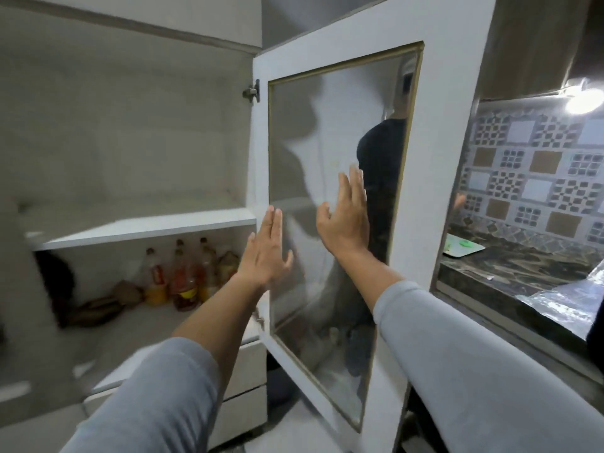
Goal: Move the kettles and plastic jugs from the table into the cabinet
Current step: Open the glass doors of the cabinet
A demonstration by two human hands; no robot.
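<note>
The cabinet (137, 178) fills the frame from nine to twelve o'clock, its glass-paned door (434, 132) swung wide at centre. No kettle or jug is in view. The upper shelf (147, 227) is bare; beneath it, at about eight o'clock, bottles (183, 273) stand grouped at the back. The left hand (266, 250) is raised by the door's hinge edge, fingers straight and together, holding nothing. The right hand (346, 217) lies flat against the glass pane (327, 125), fingers slightly spread. At three o'clock a dark stone counter (510, 266) runs beneath patterned tiles (536, 178).
</note>
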